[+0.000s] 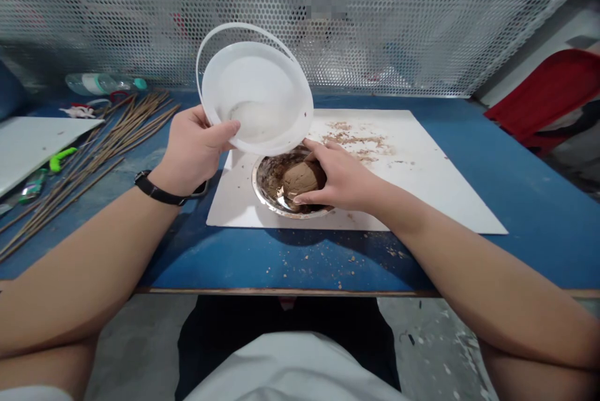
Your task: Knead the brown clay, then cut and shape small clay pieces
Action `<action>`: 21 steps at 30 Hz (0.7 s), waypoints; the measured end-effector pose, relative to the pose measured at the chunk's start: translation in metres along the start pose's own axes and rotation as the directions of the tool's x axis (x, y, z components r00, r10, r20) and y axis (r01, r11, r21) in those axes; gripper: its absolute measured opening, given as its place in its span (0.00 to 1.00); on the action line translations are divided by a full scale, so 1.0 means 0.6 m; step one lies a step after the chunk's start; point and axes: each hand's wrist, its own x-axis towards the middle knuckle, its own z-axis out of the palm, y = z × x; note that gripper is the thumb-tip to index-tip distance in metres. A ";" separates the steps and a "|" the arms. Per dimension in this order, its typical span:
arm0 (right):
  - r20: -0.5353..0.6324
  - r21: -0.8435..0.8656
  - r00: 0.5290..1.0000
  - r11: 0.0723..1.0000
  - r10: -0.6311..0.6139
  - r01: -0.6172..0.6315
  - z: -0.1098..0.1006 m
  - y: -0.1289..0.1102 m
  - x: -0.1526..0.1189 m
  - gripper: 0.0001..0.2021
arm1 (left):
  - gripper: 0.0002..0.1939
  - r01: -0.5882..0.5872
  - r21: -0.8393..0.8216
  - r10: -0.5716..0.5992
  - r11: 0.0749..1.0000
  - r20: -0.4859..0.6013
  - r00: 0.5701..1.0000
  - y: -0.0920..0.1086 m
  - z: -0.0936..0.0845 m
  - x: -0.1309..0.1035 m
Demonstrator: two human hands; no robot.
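Observation:
A white plastic bucket (255, 92) with a raised handle is tilted over the metal bowl, a little clear liquid pooled inside it. My left hand (194, 145) grips its left rim, thumb on the inner side. Below, the shiny metal bowl (300, 215) holds a brown lump of clay (302, 178) and wet brown residue. My right hand (344, 176) is curved around the right side of the lump, thumb in front and fingers behind, partly hidden by the bucket. The bowl rests on a white board (431, 170).
Brown crumbs (360, 140) lie on the board and the blue table (529, 195). Thin brown sticks (107, 151), a plastic bottle (107, 83) and another white board (32, 138) are at the left. A perforated metal screen (398, 26) stands behind; a red chair (553, 98) is at the right.

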 end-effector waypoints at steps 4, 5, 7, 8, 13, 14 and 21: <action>-0.009 0.011 1.000 1.000 -0.019 0.019 0.001 0.002 0.000 0.52 | 0.11 -0.039 -0.015 0.039 0.999 0.002 0.999 0.000 0.003 0.000; -0.011 0.012 1.000 1.000 -0.022 0.022 0.001 0.003 0.000 0.52 | 0.11 -0.050 -0.021 0.050 0.999 -0.003 0.999 -0.001 0.003 0.000; -0.010 0.010 1.000 1.000 -0.018 0.018 0.001 0.003 0.000 0.52 | 0.10 -0.058 -0.022 0.058 0.998 -0.004 0.998 -0.001 0.002 0.000; -0.006 0.007 1.000 1.000 -0.011 0.011 0.001 0.003 0.000 0.52 | 0.10 -0.058 -0.018 0.058 0.998 -0.006 0.998 -0.001 0.002 0.000; 0.004 0.000 1.000 1.000 0.000 0.000 -0.001 0.000 0.001 0.52 | 0.11 -0.032 0.018 0.031 0.999 0.005 0.999 0.002 0.000 0.000; 0.002 0.001 1.000 1.000 -0.004 0.004 -0.002 0.000 0.001 0.51 | 0.11 -0.033 0.023 0.032 0.999 0.002 0.999 0.003 0.000 0.000; -0.002 0.015 1.000 1.000 -0.013 0.013 -0.001 0.000 0.001 0.51 | 0.10 -0.060 0.064 0.062 0.996 -0.027 0.998 0.005 0.003 0.000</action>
